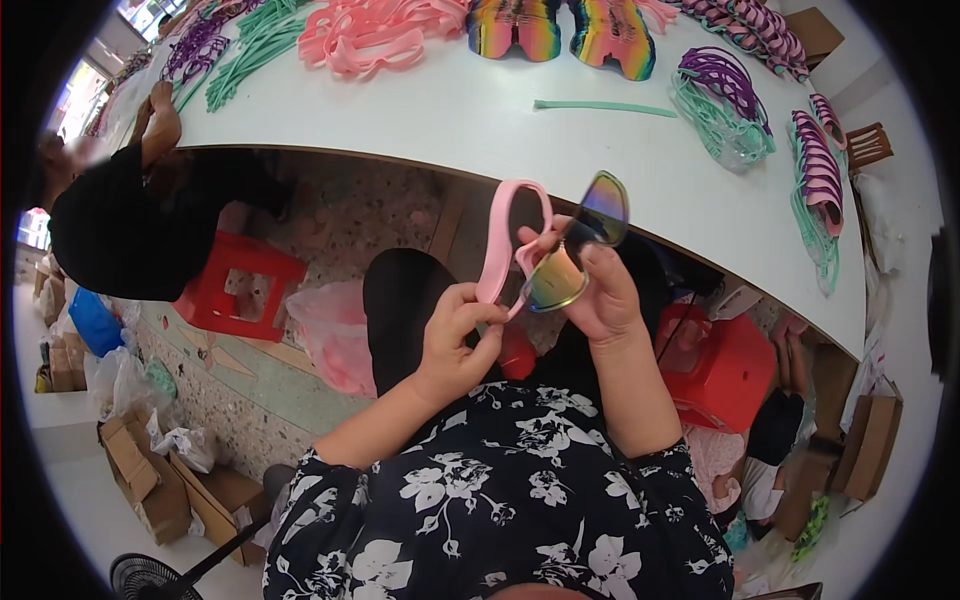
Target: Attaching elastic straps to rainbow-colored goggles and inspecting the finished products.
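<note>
Above my lap, just off the table's near edge, I hold a pink goggle frame (496, 240) and a mirrored rainbow lens (601, 211). My left hand (458, 335) pinches the frame's lower end between thumb and fingers. The lens is in my right hand (603, 290), its thumb on the front and fingers behind it. Lens and frame meet or overlap near my right fingertips; whether they are joined there I cannot tell.
On the white table (400, 115) lie pink frames (365, 40), two rainbow lenses (513, 28), a mint strap (605, 107), and bundled purple and mint straps (725, 110). Red stools (245, 287) flank me. A person in black (130, 225) sits at the left. Cardboard boxes (150, 480) stand lower left.
</note>
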{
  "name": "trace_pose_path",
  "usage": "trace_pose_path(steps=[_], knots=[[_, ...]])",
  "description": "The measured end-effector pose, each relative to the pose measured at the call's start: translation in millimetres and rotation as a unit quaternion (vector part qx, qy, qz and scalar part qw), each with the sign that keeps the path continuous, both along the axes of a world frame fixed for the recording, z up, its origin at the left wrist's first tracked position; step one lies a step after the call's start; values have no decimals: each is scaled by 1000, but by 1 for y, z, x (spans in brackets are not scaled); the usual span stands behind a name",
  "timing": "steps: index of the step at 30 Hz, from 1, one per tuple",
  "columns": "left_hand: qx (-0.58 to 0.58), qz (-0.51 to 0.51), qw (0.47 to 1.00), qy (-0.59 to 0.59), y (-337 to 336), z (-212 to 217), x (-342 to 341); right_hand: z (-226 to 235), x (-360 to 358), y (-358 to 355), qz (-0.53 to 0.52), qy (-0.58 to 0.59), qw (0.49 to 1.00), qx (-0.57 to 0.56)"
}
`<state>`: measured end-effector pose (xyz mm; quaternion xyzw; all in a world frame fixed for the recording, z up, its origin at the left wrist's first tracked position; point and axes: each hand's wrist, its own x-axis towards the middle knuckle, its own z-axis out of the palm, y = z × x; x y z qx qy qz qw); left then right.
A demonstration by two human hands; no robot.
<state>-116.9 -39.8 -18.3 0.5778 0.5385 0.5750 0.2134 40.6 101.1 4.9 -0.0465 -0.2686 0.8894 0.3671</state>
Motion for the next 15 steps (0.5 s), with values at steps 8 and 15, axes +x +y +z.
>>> trace_pose_path(steps=[8, 15], knots=[[-34, 34, 998, 36, -13, 19, -20, -12, 25, -17, -3, -70, 997, 40], [108, 57, 972, 199, 11, 47, -12, -4, 30, -36, 17, -105, 988, 112]])
